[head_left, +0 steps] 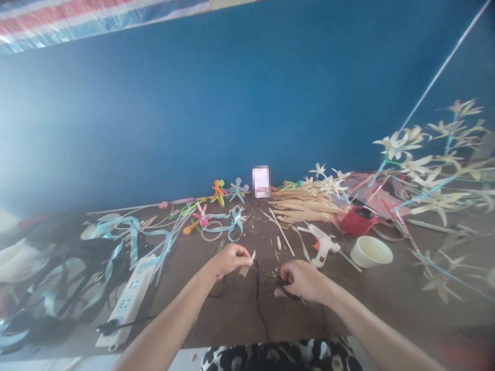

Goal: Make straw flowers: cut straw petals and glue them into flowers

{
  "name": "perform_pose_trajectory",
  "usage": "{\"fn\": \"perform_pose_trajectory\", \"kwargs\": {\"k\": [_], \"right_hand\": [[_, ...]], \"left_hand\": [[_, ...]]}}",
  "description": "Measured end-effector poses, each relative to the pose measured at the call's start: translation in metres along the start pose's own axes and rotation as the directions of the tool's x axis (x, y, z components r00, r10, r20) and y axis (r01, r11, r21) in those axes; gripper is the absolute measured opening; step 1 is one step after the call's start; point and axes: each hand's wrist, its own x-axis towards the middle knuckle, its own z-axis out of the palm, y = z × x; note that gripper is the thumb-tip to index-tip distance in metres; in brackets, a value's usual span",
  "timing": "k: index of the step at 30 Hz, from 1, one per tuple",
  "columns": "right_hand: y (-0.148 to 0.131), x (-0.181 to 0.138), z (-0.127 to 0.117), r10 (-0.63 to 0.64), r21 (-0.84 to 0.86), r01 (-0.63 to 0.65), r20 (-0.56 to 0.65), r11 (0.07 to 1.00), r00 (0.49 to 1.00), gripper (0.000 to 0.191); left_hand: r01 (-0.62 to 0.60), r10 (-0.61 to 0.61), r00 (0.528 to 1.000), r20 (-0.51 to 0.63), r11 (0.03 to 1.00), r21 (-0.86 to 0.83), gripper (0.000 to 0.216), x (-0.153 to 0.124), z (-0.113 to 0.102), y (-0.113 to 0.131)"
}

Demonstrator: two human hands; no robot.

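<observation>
My left hand (230, 258) pinches a small pale strip (244, 269) between thumb and fingertips, above the middle of the brown table. The strip looks like dried leaf or husk. To its right, my right hand (303, 281) is closed around the black handles of a pair of scissors (285, 289). The scissor blades are hard to make out, and they seem apart from the strip. Small pale scraps (278, 243) lie on the table beyond both hands. A black cable (258, 304) runs between my hands toward the near edge.
On the right are a white glue gun (323, 246), a cream cup (371, 252), a red roll (358, 221), a bundle of dry strips (309, 206) and pale flower sprays (419, 165). Leftward lie a power strip (129, 299), light-blue ribbon (133, 237) and small colourful figures (218, 193).
</observation>
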Motion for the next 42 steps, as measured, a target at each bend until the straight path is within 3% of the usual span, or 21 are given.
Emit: {"fn": "perform_pose_trajectory", "kwargs": {"k": [7,25,29,32,35,37,40,42], "right_hand": [[-0.002,0.003,-0.002,0.008,0.003,-0.008,0.052,1.0,0.999,0.036],[-0.009,0.0,0.003,-0.056,-0.063,0.059,0.037,0.996,0.998,0.036],[-0.016,-0.005,0.003,-0.093,-0.122,0.1,0.064,0.988,0.994,0.036],[-0.01,-0.01,0.006,-0.07,-0.108,0.073,0.033,0.991,0.997,0.035],[0.003,-0.011,0.013,0.028,0.054,-0.025,-0.05,0.998,0.998,0.034],[0.008,-0.008,0.016,0.132,0.291,-0.094,-0.113,0.952,0.985,0.032],[0.002,-0.002,0.016,0.234,0.664,-0.035,-0.215,0.747,0.948,0.03],[-0.01,0.003,0.012,0.221,0.763,0.093,-0.298,0.639,0.929,0.029]], "left_hand": [[0.056,-0.055,0.998,0.011,0.997,-0.046,0.018,0.001,-0.001,0.0],[0.033,-0.031,0.998,0.048,0.999,-0.036,0.014,-0.007,-0.004,-0.005],[0.001,-0.009,0.997,-0.074,0.994,-0.106,0.01,-0.007,-0.005,-0.002],[-0.04,-0.037,0.976,-0.213,0.937,-0.348,0.012,-0.005,-0.004,0.002],[-0.097,-0.109,0.949,-0.294,0.789,-0.606,0.017,-0.003,0.001,0.006],[-0.107,-0.159,0.943,-0.291,0.684,-0.722,0.02,-0.002,0.01,0.009],[-0.061,-0.186,0.961,-0.206,0.581,-0.812,0.019,-0.001,0.031,0.013],[-0.014,-0.177,0.976,-0.13,0.538,-0.843,0.018,0.0,0.047,0.016]]}}
